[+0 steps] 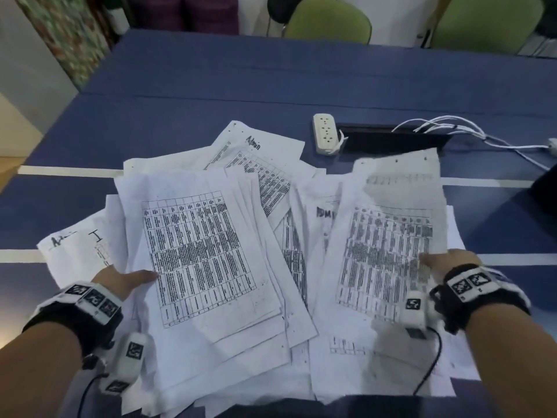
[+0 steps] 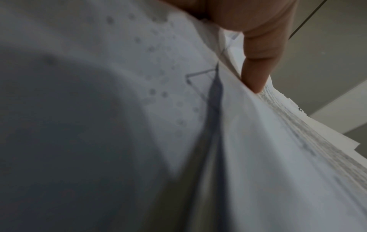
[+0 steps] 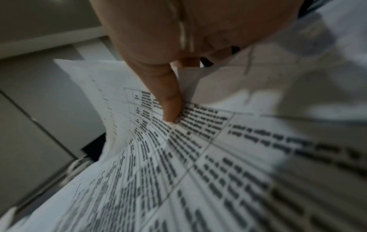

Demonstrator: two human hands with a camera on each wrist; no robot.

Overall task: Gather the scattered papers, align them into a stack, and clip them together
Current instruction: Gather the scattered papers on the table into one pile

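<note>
While held, papers (image 1: 199,251) in hands (image 1: 126,279).

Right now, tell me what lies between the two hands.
Head view: loose overlapping printed sheets fill the stretch between the left hand and right hand.

papers in two lifted bunches over a loose spread

the papers (image 1: 211,342) are white sheets printed with dense black tables, some with punched holes along an edge, a few with handwritten headings. they lie overlapped and fanned at mixed angles on the near half of the table. one bunch (image 1: 199,254) at 9 o'clock sits raised and tilted, edges uneven. a single curled sheet (image 1: 388,236) at 3 o'clock stands lifted above the rest.
</note>
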